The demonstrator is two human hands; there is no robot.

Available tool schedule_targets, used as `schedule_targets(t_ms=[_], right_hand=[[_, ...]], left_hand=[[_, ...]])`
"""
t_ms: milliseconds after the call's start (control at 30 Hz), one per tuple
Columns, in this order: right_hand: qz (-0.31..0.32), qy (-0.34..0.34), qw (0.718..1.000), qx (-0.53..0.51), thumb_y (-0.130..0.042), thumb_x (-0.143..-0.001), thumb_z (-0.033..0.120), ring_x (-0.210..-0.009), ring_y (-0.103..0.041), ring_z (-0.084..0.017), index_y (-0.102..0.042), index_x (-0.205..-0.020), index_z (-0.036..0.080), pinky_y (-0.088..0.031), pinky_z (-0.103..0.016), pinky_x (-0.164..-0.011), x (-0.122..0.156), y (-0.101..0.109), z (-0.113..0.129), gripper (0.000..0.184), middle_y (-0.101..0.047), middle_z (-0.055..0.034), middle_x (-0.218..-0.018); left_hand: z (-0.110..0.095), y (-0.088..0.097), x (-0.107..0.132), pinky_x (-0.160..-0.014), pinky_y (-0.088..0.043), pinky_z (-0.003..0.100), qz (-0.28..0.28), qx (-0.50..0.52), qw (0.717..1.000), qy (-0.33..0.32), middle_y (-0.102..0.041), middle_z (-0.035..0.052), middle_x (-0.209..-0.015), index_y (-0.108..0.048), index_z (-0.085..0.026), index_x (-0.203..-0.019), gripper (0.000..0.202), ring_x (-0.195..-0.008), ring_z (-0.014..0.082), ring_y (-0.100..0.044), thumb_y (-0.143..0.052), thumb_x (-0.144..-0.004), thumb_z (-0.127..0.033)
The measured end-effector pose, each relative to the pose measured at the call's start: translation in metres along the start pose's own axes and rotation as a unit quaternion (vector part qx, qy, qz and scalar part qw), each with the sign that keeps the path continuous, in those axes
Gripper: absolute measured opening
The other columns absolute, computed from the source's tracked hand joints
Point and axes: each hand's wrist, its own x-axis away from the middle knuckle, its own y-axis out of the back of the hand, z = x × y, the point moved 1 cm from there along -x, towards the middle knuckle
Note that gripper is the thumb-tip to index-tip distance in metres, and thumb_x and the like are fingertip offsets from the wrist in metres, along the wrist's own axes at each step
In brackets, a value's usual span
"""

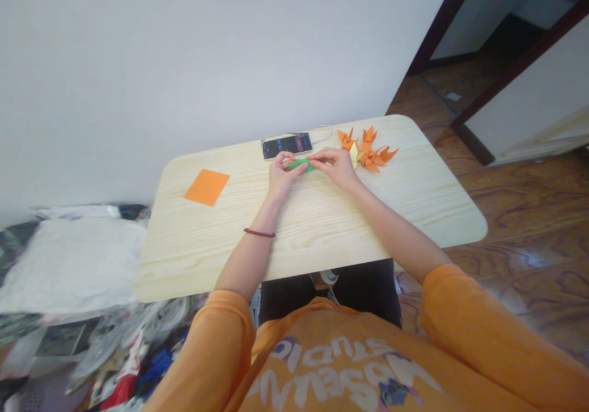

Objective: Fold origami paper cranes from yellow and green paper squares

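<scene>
Closest to the camera, the person's orange sweatshirt [331,369] with pale printed lettering fills the bottom of the view, its sleeves [483,332] pushed back along both forearms. A dark red beaded bracelet [259,233] circles the left wrist. The left hand [281,175] and right hand [338,167] sit close together above the pale wood-grain surface [322,228], with a folded strip of green paper [300,165] held between them. The fingers [286,159] of the left hand are closed on its left end, and the fingers [317,157] of the right hand pinch its right end; the exact fold looks too small to make out. Just beyond the hands lies a black smartphone [287,146] with a lit screen, a white cable [322,132] curving from it. To the right, just past the right hand, a cluster of orange origami cranes [368,151] surrounds a pale yellow paper piece [354,153]. A flat orange paper square [207,187] lies well apart on the left. Beyond the surface are a white cloth bundle [69,264], a brown wood-pattern floor [529,203], a dark door frame [444,22] and a white wall [184,62].
</scene>
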Motion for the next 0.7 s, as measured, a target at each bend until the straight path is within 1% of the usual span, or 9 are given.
schedule_targets(t_ms=[233,300,433,567,700], right_hand=[[0.003,0.011,0.998,0.065,-0.069,-0.076,0.032,-0.073,-0.06,-0.016,-0.075,-0.08,0.02,-0.049,-0.031,-0.072,0.0006,0.0011,0.0064,0.015,-0.068,-0.0048,-0.078],[0.004,0.017,0.997,0.072,-0.068,-0.075,0.031,-0.073,-0.06,-0.016,-0.075,-0.079,0.02,-0.049,-0.031,-0.072,0.0007,0.0012,0.008,0.013,-0.067,-0.0047,-0.078],[0.009,0.031,0.996,0.084,-0.066,-0.076,0.028,-0.074,-0.06,-0.017,-0.073,-0.078,0.019,-0.048,-0.031,-0.073,0.0002,0.0018,0.0061,0.011,-0.067,-0.0051,-0.079],[0.017,0.052,0.994,0.098,-0.064,-0.077,0.026,-0.073,-0.058,-0.017,-0.071,-0.077,0.019,-0.047,-0.032,-0.071,-0.0002,0.0025,0.0031,0.01,-0.065,-0.005,-0.078],[0.021,0.06,0.993,0.104,-0.063,-0.078,0.027,-0.074,-0.058,-0.017,-0.07,-0.078,0.02,-0.046,-0.031,-0.072,0.0002,0.0028,0.0038,0.01,-0.064,-0.0047,-0.079]], left_hand=[[0.0012,-0.0002,0.0012,-0.064,-0.052,0.024,-0.032,-0.01,0.999,-0.028,-0.068,-0.002,-0.067,-0.052,-0.019,-0.076,0.039,-0.061,0.0119,-0.066,-0.083,-0.053,-0.022],[0.0007,-0.0001,0.0017,-0.065,-0.053,0.025,-0.032,-0.019,0.999,-0.028,-0.068,-0.0009,-0.068,-0.057,-0.018,-0.079,0.037,-0.062,0.0127,-0.066,-0.083,-0.053,-0.021],[-0.0012,0.0001,0.0023,-0.069,-0.054,0.027,-0.011,-0.057,0.998,-0.025,-0.071,0.0026,-0.075,-0.068,-0.017,-0.091,0.038,-0.068,0.0143,-0.067,-0.083,-0.056,-0.023],[-0.0012,0.0016,0.0012,-0.069,-0.054,0.027,0.0,-0.097,0.994,-0.042,-0.073,0.0043,-0.08,-0.073,-0.017,-0.084,0.029,-0.067,0.0138,-0.066,-0.082,-0.059,-0.028],[-0.0001,0.0028,0.0002,-0.069,-0.054,0.027,0.0,-0.106,0.994,-0.039,-0.073,0.0041,-0.079,-0.073,-0.016,-0.079,0.026,-0.068,0.0139,-0.066,-0.082,-0.059,-0.029]])
